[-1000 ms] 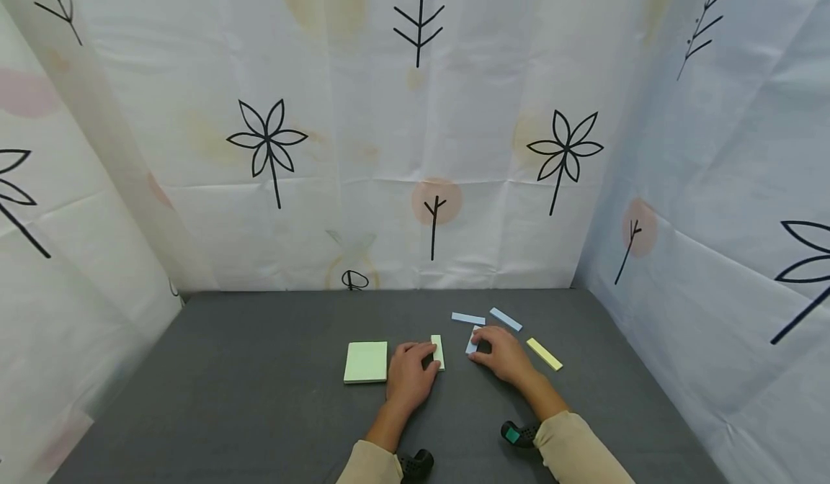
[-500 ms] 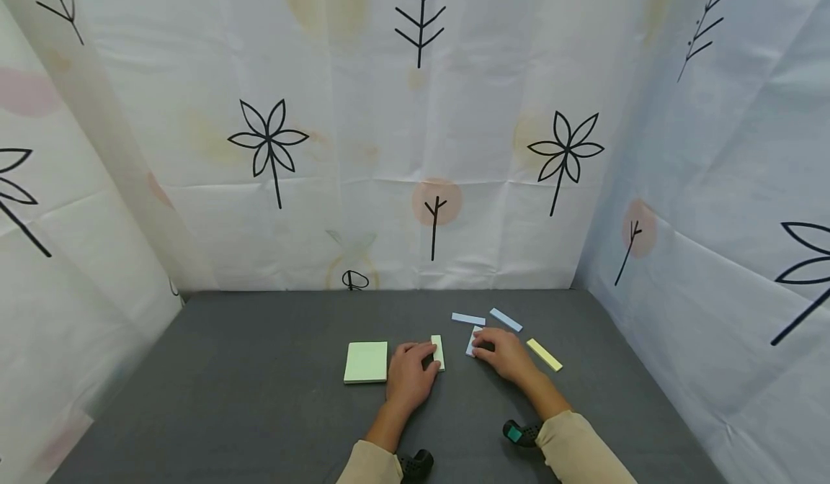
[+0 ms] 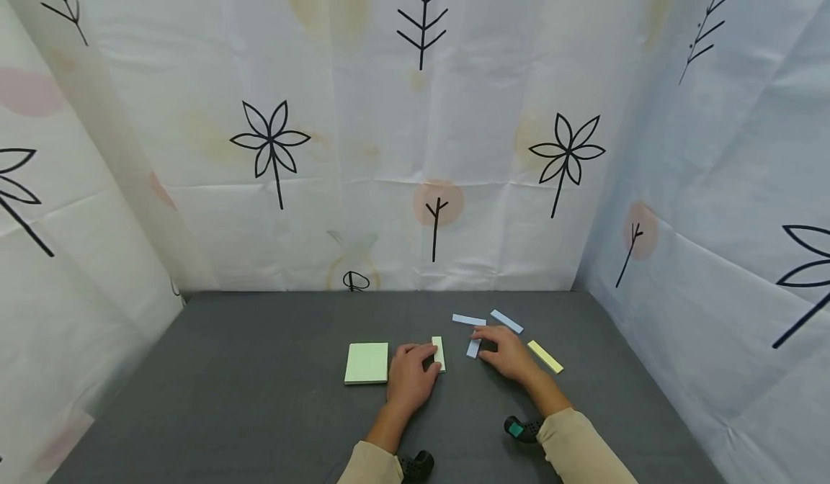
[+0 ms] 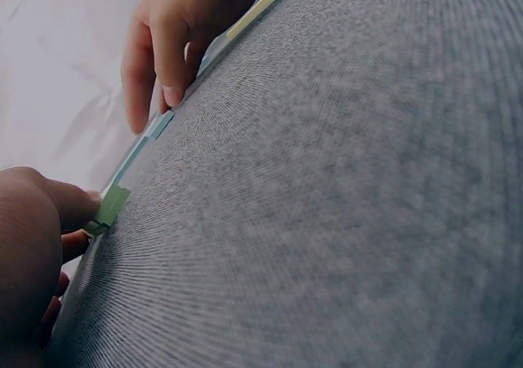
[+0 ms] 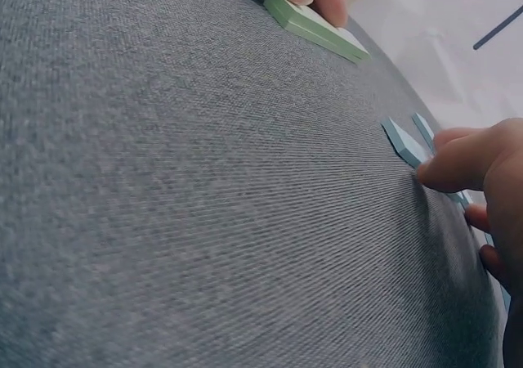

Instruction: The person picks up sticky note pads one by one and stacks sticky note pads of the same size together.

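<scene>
My left hand (image 3: 410, 377) holds a narrow pale green strip (image 3: 439, 354) by its sides, thumb at the near end. In the right wrist view this green strip (image 5: 327, 37) looks like two layers, one on the other. My right hand (image 3: 507, 353) is bent over a pale blue strip (image 3: 473, 349) lying on the table. A fingertip is over its far end, and the thumb is beside its right edge, at or very near it. Two more blue strips, one flat behind (image 3: 469, 320) and one slanted (image 3: 507, 321), lie beyond the right hand.
A pale green square pad (image 3: 366, 363), like a sticky-note block, lies left of the left hand. A yellow strip (image 3: 545, 356) lies right of the right hand. The dark grey table (image 3: 259, 397) is bordered by white printed cloth (image 3: 363, 232) at back and sides.
My right thumb has drawn off the blue strip's left side and now lies to its right, uncovering more of the strip. The left hand and the green strip have stayed in place.
</scene>
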Motion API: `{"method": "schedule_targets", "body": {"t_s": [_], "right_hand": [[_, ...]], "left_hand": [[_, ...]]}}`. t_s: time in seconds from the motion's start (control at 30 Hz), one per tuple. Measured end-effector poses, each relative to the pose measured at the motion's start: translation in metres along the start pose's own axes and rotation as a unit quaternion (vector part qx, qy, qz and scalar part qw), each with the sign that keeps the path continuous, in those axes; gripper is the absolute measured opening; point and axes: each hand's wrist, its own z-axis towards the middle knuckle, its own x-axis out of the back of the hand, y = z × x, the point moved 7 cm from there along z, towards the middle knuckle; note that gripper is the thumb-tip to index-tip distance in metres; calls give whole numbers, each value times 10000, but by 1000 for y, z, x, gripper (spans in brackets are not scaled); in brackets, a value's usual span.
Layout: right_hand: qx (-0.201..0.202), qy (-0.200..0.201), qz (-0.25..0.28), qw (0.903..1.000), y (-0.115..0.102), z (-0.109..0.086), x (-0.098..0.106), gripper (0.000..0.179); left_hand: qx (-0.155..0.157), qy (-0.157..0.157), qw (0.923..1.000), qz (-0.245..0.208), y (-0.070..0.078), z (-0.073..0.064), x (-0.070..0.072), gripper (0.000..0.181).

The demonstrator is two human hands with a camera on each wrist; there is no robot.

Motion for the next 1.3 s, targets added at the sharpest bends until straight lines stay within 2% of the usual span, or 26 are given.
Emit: {"method": "schedule_targets", "body": {"t_s": [0.2, 0.37, 0.67, 0.83, 1.0, 1.3], "right_hand": [[-29, -351, -181, 9992, 1, 2, -4, 37], [-195, -521, -402, 9976, 2, 5, -4, 35], [-531, -184, -712, 9959, 4, 7, 0, 34], [-424, 49, -705, 9966, 4, 3, 2, 35], [-401, 66, -710, 9967, 3, 1, 3, 36], [-958, 71, -606, 9935, 1, 0, 0, 36]], "left_hand": [[-13, 1, 10000, -11, 0, 0, -1, 30], [-31, -7, 10000, 39, 0, 0, -1, 31], [-19, 3, 10000, -24, 0, 0, -1, 30], [-8, -7, 10000, -53, 0, 0, 0, 31], [-20, -17, 10000, -76, 1, -1, 0, 31], [7, -7, 10000, -9, 1, 0, -1, 31]]}}
